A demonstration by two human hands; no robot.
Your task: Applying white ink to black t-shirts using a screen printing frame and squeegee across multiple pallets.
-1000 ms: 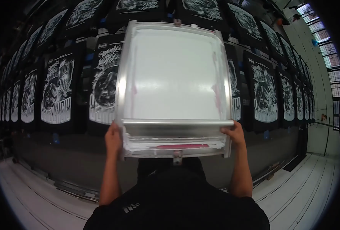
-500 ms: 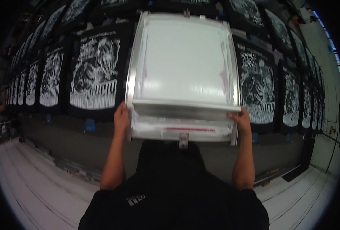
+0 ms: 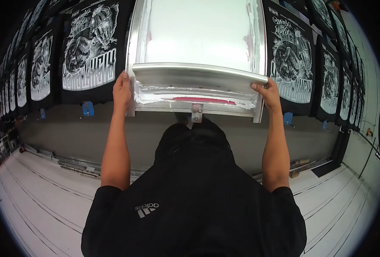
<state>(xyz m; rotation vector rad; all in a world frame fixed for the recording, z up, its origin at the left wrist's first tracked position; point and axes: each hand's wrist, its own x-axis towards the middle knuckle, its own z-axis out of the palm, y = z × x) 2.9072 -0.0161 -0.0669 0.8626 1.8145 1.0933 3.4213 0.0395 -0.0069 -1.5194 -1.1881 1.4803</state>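
Note:
A screen-printing screen [image 3: 198,38] with a pale mesh and metal frame lies in front of me. Across its near part rests a long metal squeegee or flood bar [image 3: 198,75]; which of the two I cannot tell. White ink smears line the mesh, and a red strip shows near the front rail. My left hand [image 3: 121,92] is closed at the left frame rail, beside the bar's left end. My right hand [image 3: 268,92] closes round the right rail, its thumb on the bar's right end. Fingers under the frame are hidden.
Black shirts with white prints [image 3: 91,47] lie in rows on both sides, another black shirt [image 3: 292,64] close at my right. Blue clamps [image 3: 88,109] stick out at their near ends. A metal bracket [image 3: 197,112] juts from the screen's front. Metal bars lie along the floor.
The whole view has shifted, so screen, shirts and hands sit higher in the picture. The screen also appears slightly farther forward against the shirts. Both hands keep their places on it.

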